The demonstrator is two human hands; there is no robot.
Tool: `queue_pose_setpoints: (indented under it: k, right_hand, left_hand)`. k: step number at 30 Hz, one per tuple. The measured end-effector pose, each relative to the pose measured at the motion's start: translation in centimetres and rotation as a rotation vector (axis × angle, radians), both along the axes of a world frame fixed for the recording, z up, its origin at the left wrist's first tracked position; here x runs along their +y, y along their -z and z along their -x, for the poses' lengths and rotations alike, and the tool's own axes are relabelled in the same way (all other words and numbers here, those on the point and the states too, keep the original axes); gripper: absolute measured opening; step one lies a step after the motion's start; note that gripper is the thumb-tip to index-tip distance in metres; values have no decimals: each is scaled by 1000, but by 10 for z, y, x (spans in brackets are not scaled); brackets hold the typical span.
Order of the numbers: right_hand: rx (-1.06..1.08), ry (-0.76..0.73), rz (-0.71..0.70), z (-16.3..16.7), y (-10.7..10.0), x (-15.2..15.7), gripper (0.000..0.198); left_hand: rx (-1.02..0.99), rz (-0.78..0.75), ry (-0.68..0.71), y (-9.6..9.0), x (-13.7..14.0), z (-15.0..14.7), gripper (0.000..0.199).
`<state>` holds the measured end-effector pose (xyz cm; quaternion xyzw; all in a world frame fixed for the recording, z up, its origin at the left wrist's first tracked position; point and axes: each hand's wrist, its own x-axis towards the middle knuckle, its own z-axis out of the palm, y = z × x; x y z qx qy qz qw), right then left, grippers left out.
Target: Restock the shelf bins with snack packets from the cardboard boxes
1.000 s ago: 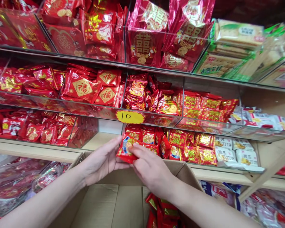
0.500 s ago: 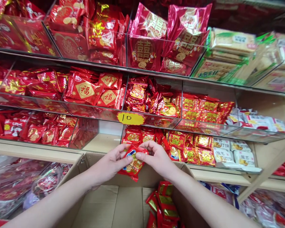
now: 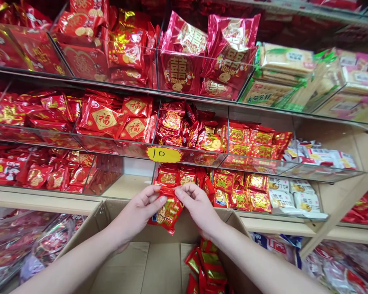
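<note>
A red and gold snack packet (image 3: 168, 214) hangs between my two hands, above the far edge of an open cardboard box (image 3: 129, 265). My left hand (image 3: 138, 214) pinches its upper left corner between thumb and fingers. The upper right edge is gripped by my right hand (image 3: 199, 204). Inside the box, at the right, lie several more red and gold packets (image 3: 213, 265). Just behind my hands, a bottom-shelf compartment holds similar red packets (image 3: 187, 175).
Clear-fronted shelves carry red packets (image 3: 104, 118), pink-red packets (image 3: 180, 61), green-wrapped crackers (image 3: 285, 57) and white packets (image 3: 306, 200). A yellow tag (image 3: 164, 154) marked 10 sits on the middle shelf's front. Plastic-wrapped bags (image 3: 15, 241) lie left of the box.
Both hands have shifted their pinch to the packet's top edge, and the packet now hangs lower with more of its front showing. The camera view has shifted slightly.
</note>
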<state>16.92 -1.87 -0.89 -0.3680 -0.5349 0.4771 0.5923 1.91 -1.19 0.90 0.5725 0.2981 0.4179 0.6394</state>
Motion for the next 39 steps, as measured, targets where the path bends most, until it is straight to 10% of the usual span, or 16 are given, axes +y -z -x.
queue_pose_setpoints:
  k: [7, 14, 21, 39]
  right_hand:
    - [-267, -50, -271, 10, 6, -11, 43]
    - [-843, 408, -471, -41, -28, -4, 32]
    - [-1479, 686, -247, -73, -26, -2, 34]
    - [-1640, 673, -167, -78, -29, -3, 31]
  left_hand:
    - [-260, 89, -145, -2, 0, 0, 18]
    - [349, -266, -226, 10, 1, 0, 30]
    - [673, -754, 13, 33, -6, -3, 21]
    - [784, -882, 158, 35, -18, -3, 20]
